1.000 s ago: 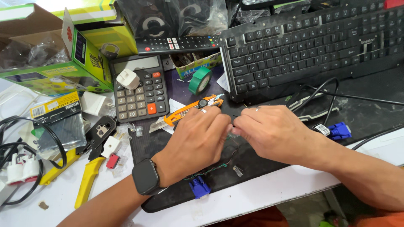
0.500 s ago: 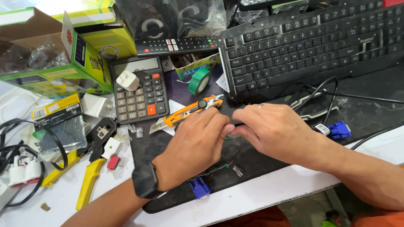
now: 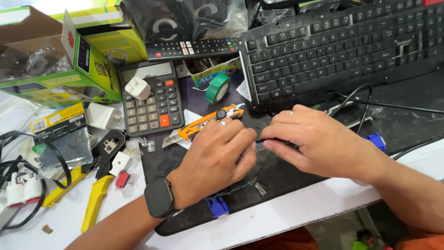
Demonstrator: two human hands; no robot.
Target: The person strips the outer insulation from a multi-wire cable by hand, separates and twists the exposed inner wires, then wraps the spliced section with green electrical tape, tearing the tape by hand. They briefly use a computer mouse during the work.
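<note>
We are bringing both hands together over the dark mat (image 3: 393, 115), fingertips meeting so that the thin wires can be worked between them. Our left hand (image 3: 217, 157), wearing a black smartwatch (image 3: 159, 198) and a ring, is pinching narrowly at the meeting point, and our right hand (image 3: 319, 139) is closing its fingers on what seems to be a dark cable end; the exact grip is hidden by the knuckles, so we cannot tell how much each hand is holding. The twisted thin wires (image 3: 231, 190) are trailing from under the left palm down to a blue connector (image 3: 217, 207) lying at the near edge of the mat, slack enough to let us lift the free ends.

An orange utility knife (image 3: 203, 124) is lying just beyond the left hand, probably kept within reach for stripping. A yellow-handled crimping tool (image 3: 99, 183) is resting to the left on the white table (image 3: 286, 217), near a calculator (image 3: 150, 97) and a roll of green tape (image 3: 217, 88). The black keyboard (image 3: 337, 51) is sitting pushed back, leaving the mat as working room
</note>
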